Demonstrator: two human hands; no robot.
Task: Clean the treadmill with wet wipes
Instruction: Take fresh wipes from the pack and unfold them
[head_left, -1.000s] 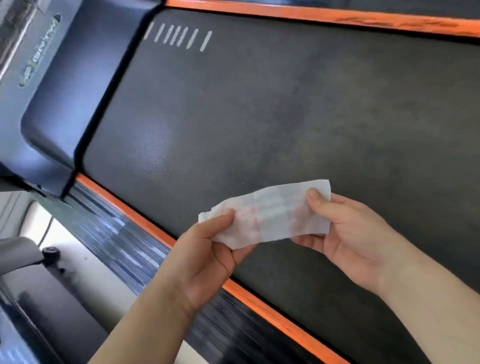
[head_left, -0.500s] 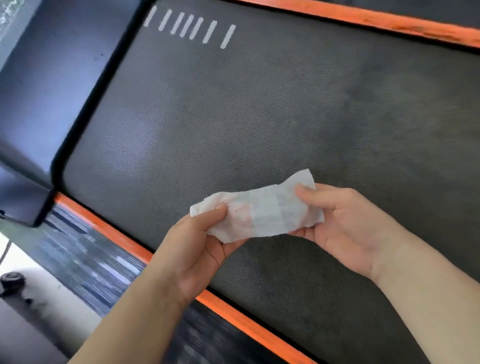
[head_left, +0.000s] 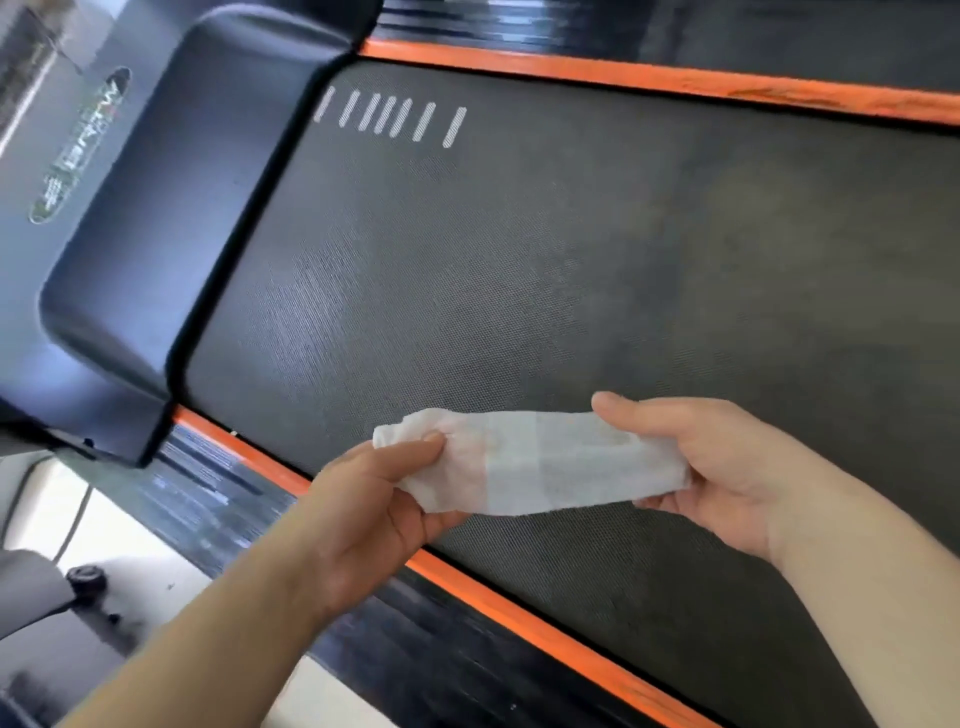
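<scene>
Below, across most of the view, a dark grey textured treadmill belt (head_left: 571, 249), slanting from upper left to lower right. At its upper-left end, a row of short white slanted dashes (head_left: 389, 117) printed on the belt, just beside a glossy dark moulded motor cover (head_left: 182, 182). On the cover's far left, a blurred oval logo badge (head_left: 78, 150), not legible. Along the near edge of the belt, a bright orange strip (head_left: 519, 613); outside that, a black ribbed side rail (head_left: 441, 660). Along the far edge, a second orange strip (head_left: 649, 78), scuffed toward the right. At lower left, pale floor (head_left: 47, 514) and a small black round knob (head_left: 85, 577), out of focus.

Over the belt, close to its near edge, a white rectangular wet wipe (head_left: 540, 462), stretched lengthwise between both hands. Shows fold bands across the middle and a faint pinkish tinge toward the left end. Hard to tell whether any part touches the belt.

Grips the wipe's left end with the left hand (head_left: 363, 519): thumb on top, fingers curled beneath, the end bunched. Grips the right end with the right hand (head_left: 717, 467): thumb laid along the top edge, fingers curled under, palm turned toward the camera. Both forearms bare, entering from the bottom edge.
</scene>
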